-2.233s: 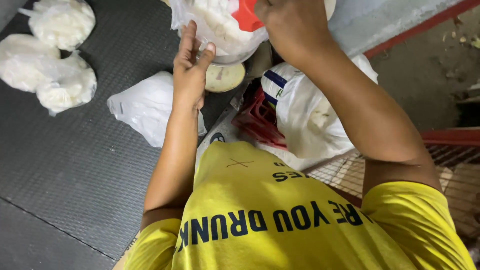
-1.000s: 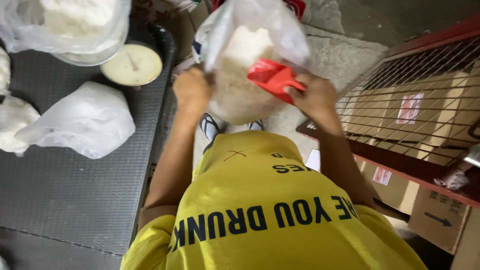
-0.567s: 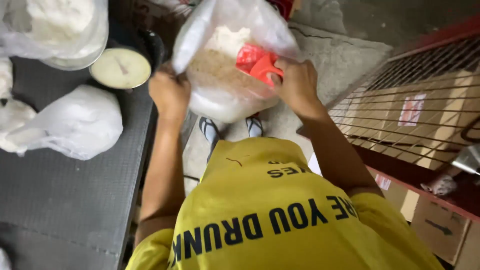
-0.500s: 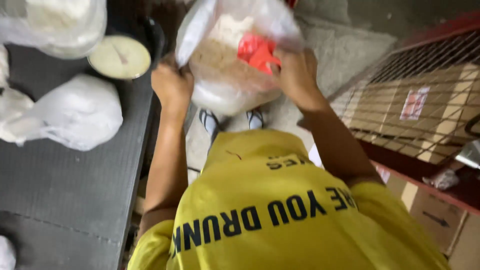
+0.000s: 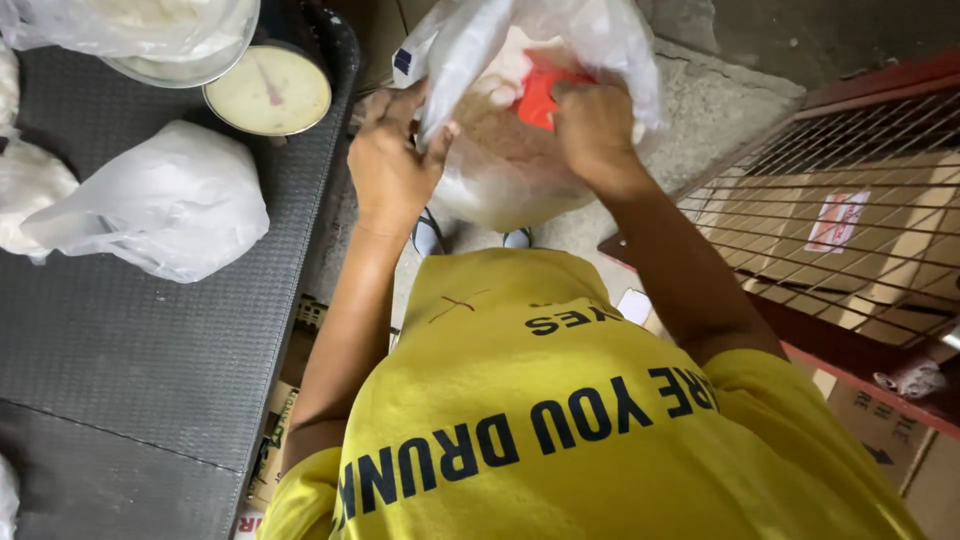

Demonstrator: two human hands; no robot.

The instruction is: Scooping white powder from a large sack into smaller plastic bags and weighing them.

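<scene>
I hold a clear plastic bag (image 5: 520, 170) of pale brownish grain up in front of my chest, between my two hands. My left hand (image 5: 392, 165) pinches the bag's edge, and my right hand (image 5: 592, 130) is closed on the other side by a red scoop (image 5: 540, 95). The bag hides most of the scoop, and its top is cut off.

Left hand (image 5: 392, 165) & right hand (image 5: 592, 130) gripping clear plastic bag (image 5: 520, 170), scale dial (image 5: 268, 91) nearby
</scene>
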